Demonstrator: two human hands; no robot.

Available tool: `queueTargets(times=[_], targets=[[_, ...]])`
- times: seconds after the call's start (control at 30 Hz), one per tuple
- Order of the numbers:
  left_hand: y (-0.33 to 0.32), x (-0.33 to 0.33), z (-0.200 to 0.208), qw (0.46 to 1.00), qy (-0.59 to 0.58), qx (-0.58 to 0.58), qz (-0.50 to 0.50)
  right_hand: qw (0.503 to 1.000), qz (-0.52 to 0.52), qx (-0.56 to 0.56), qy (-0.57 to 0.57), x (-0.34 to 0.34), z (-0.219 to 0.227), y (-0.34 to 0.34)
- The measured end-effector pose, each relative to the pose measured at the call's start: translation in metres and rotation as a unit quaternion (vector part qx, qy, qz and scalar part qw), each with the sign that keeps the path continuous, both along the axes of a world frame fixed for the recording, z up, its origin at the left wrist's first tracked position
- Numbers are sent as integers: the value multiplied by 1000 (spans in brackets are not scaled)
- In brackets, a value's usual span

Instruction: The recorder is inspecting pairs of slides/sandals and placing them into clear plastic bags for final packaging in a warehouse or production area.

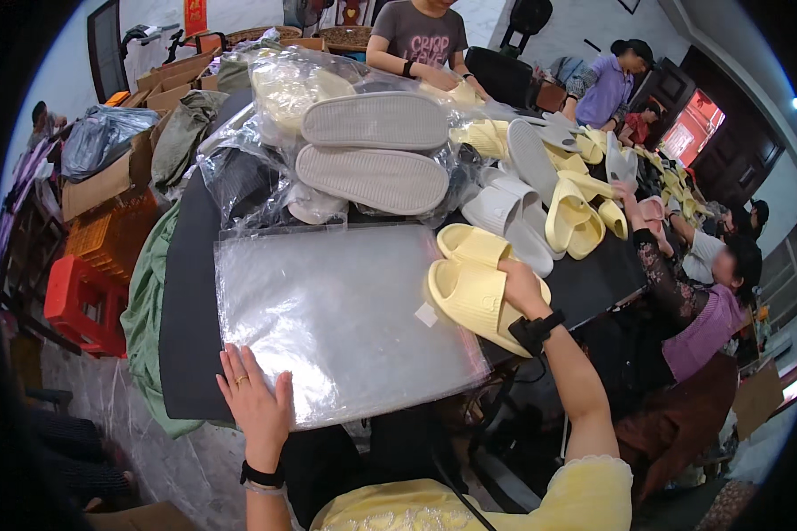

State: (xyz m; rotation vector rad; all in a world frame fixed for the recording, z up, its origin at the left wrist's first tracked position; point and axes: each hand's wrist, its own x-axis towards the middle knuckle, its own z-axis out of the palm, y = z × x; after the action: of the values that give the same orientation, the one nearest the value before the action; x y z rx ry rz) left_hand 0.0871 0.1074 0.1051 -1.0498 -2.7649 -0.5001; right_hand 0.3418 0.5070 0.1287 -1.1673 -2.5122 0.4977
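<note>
A stack of clear plastic bags [328,310] lies flat on the dark table in front of me. At its lower left corner rests my left hand [255,389], fingers stretched out, touching the edge of the plastic. My right hand [524,290] is closed on a pair of yellow slippers [465,288] at the right side of the stack; part of its fingers is hidden behind the straps. A small white square sticker [426,315] shows beside the slippers. Beyond the stack, grey slippers [374,177] in clear bags lie soles up.
More grey slippers [496,211] and yellow slippers [568,221] crowd the table at the right. A co-worker in purple [704,327] reaches in from there; another person [425,44] stands across the table. Left are cardboard boxes [106,181], a red stool [81,296] and green cloth [155,327].
</note>
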Motion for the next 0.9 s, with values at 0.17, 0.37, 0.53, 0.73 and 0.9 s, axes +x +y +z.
queueTargets(times=[0.17, 0.37, 0.53, 0.73, 0.9], targets=[[2, 0, 0, 1000, -8, 8, -7, 996, -85, 5, 6, -3, 1, 39], [3, 0, -1, 1000, -4, 15, -9, 996, -85, 40, -8, -9, 12, 26], [-1, 0, -4, 1000, 7, 23, -7, 999, -20, 20, 46, 16, 50, -11], [-1, -1, -5, 999, 18, 28, -9, 977, -73, 184, 75, 17, 138, 76], [2, -5, -7, 999, 18, 40, -7, 940, -180, 283, 57, -25, 150, 180]])
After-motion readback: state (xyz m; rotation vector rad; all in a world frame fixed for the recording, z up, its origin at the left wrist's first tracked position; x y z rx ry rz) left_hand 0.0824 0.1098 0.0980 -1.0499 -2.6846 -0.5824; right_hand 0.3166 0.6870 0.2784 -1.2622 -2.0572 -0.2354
